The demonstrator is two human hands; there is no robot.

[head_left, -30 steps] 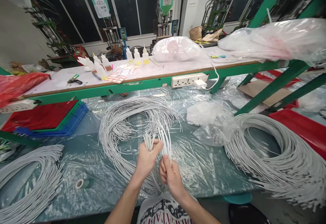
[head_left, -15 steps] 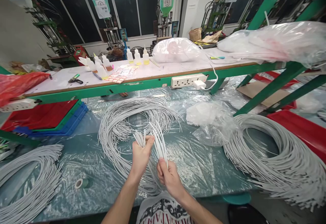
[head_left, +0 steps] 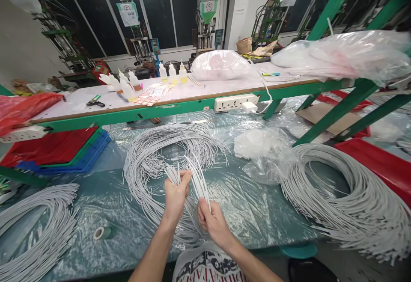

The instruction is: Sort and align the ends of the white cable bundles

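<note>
My left hand (head_left: 175, 197) is closed round a bunch of white cable ends (head_left: 174, 174) that stick up above its fingers. My right hand (head_left: 213, 223), just below and to the right, is closed on several more white cables (head_left: 199, 181) that fan upward from it. Both bunches belong to a loose coil of white cables (head_left: 154, 155) lying on the plastic-covered green table (head_left: 260, 213) right in front of my hands.
A large coil of white cables (head_left: 349, 200) lies at right, another (head_left: 35, 226) at left. A tape roll (head_left: 100, 233) sits near the front left. Crumpled clear plastic (head_left: 266, 149), stacked coloured trays (head_left: 61, 149), a green shelf (head_left: 180, 106) with squeeze bottles (head_left: 172, 72), scissors (head_left: 95, 103) and a power strip (head_left: 236, 101) stand behind.
Both hands have shifted a little left with their cable bunches; the left hand's bunch of ends has come nearer the right hand's cables.
</note>
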